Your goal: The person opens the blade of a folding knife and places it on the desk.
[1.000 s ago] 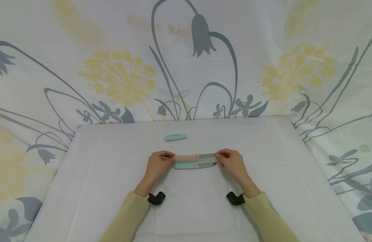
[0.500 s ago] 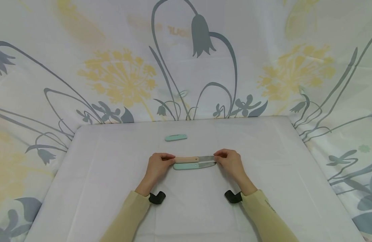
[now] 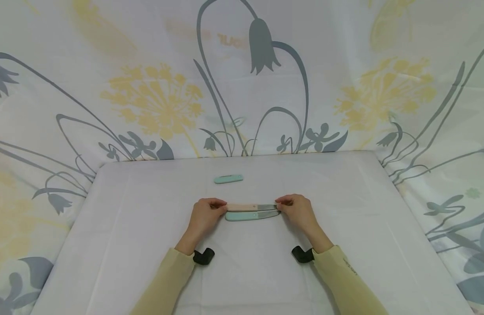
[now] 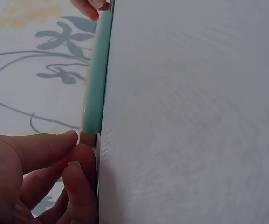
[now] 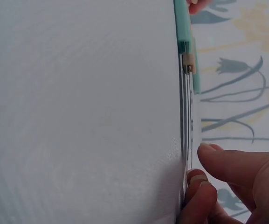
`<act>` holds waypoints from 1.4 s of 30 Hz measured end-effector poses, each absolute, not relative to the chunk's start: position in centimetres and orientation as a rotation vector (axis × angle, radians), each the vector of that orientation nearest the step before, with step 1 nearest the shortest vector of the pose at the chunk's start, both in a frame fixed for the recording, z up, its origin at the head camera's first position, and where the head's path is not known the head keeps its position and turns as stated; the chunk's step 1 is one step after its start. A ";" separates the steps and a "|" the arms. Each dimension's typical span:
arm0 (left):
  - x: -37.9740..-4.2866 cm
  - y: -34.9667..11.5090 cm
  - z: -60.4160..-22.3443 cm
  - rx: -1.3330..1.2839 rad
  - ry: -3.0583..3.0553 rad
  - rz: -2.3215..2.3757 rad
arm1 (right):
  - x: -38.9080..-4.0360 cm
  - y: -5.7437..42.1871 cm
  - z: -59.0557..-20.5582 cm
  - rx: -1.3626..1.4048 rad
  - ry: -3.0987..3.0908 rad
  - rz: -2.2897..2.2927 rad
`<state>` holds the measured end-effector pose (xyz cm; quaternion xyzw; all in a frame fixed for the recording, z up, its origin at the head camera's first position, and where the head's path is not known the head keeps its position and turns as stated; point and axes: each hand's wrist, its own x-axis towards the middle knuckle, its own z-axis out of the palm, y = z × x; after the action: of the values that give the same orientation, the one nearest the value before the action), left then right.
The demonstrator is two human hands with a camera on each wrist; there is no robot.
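A pocket knife with a beige handle [image 3: 243,207] lies unfolded, its blade [image 3: 266,207] pointing right. My left hand [image 3: 205,218] pinches the butt of that handle between thumb and fingers. At the other end, my right hand [image 3: 301,215] has its thumb and fingertips on the blade tip, which they partly hide. Directly in front, alongside it, is a second unfolded pocket knife with a mint-green handle [image 3: 242,216], also pointing right. In the left wrist view the mint handle [image 4: 97,74] covers most of the beige one.
Farther back on the white table [image 3: 167,271] lies a folded mint-green pocket knife [image 3: 228,179]. A patterned flower cloth [image 3: 242,87] rises behind the table's back edge and along both sides.
Both hands have brought the beige knife slightly nearer to me, close against the mint one. My right hand has shifted a little left along the blade. The folded knife stays put.
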<state>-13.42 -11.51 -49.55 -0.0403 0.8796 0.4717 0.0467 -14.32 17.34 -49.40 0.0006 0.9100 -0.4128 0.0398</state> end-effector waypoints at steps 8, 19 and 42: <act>-13.6 -12.1 -49.7 -0.098 2.668 1.481 | -13.9 17.7 -48.7 -0.002 2.733 -1.380; -15.8 -13.7 -49.1 -0.169 2.576 1.635 | -15.5 17.4 -47.9 0.016 2.601 -1.487; -20.2 -14.6 -49.1 -0.393 2.434 1.717 | -23.1 12.5 -49.0 0.034 2.318 -1.696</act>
<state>-20.20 -14.65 -49.13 -0.1306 0.8082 0.5702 0.0687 -23.13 12.46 -48.99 0.0119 0.7997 -0.5850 0.1344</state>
